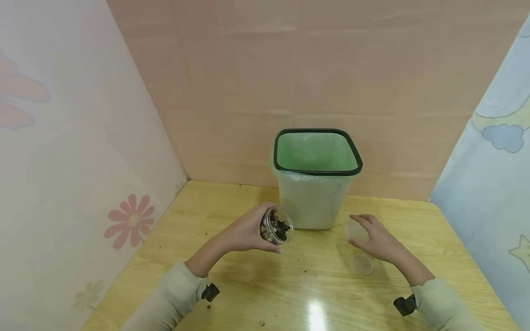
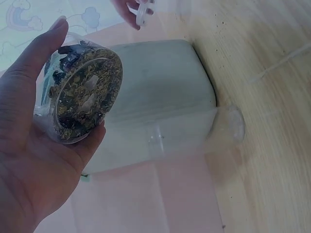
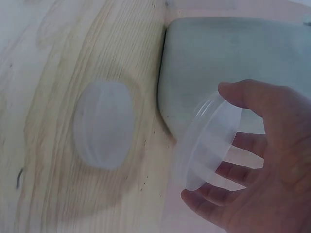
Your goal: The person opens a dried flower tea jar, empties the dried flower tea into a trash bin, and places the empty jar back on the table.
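My left hand (image 1: 247, 232) grips a clear jar (image 1: 271, 230) around its side, lifted over the table in front of the bin. The jar is tilted with its uncovered mouth to the right; dark and brownish dried bits fill much of it. Its clear base (image 2: 90, 99) faces the left wrist camera. My right hand (image 1: 377, 239) pinches a translucent round lid (image 3: 211, 143) by its rim, thumb on one edge and fingers on the other. A second translucent lid (image 3: 104, 125) lies on the table just below that hand.
A pale bin (image 1: 312, 202) with a black rim and a liner stands against the back wall. A clear cylindrical container (image 2: 235, 124) stands beside it, mostly hidden in the head view. Small crumbs dot the wooden table (image 1: 232, 303). Patterned walls flank both sides.
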### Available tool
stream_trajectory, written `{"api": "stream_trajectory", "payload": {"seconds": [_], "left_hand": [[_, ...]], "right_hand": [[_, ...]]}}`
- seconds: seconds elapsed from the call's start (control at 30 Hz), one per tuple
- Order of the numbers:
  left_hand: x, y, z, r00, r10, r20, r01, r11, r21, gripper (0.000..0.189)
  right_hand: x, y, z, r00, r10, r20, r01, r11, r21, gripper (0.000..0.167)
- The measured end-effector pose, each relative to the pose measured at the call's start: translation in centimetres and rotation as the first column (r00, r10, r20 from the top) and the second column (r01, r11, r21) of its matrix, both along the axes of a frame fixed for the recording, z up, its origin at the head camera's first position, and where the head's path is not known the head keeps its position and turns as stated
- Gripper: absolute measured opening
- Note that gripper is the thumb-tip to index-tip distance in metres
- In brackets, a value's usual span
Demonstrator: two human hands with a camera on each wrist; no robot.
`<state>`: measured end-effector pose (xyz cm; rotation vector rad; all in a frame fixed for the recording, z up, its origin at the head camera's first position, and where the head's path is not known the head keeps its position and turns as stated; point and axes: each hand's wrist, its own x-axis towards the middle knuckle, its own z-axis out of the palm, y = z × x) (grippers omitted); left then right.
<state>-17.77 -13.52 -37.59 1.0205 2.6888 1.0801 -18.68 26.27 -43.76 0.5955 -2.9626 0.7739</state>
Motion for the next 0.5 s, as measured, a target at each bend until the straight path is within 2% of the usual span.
{"api": "stream_trajectory", "payload": {"seconds": [0.1, 0.23, 0.5], "left_hand": [[-0.1, -0.3, 0.6, 1.000, -0.006, 0.002, 0.006, 1.000, -0.010, 0.107], [-0.3, -0.7, 1.4, 0.999, -0.014, -0.036, 0.014, 1.000, -0.005, 0.105], [-0.4, -1.7, 3.4, 0.996, 0.018, -0.092, -0.021, 0.999, -0.032, 0.103]], "right_hand": [[-0.2, 1.0, -0.3, 0.999, -0.028, 0.023, 0.028, 1.000, 0.011, 0.073], [-0.5, 2.3, -0.7, 0.997, -0.064, 0.044, 0.062, 0.997, 0.034, 0.074], [-0.6, 4.4, -1.4, 0.993, -0.091, 0.068, 0.087, 0.994, 0.067, 0.075]]}}
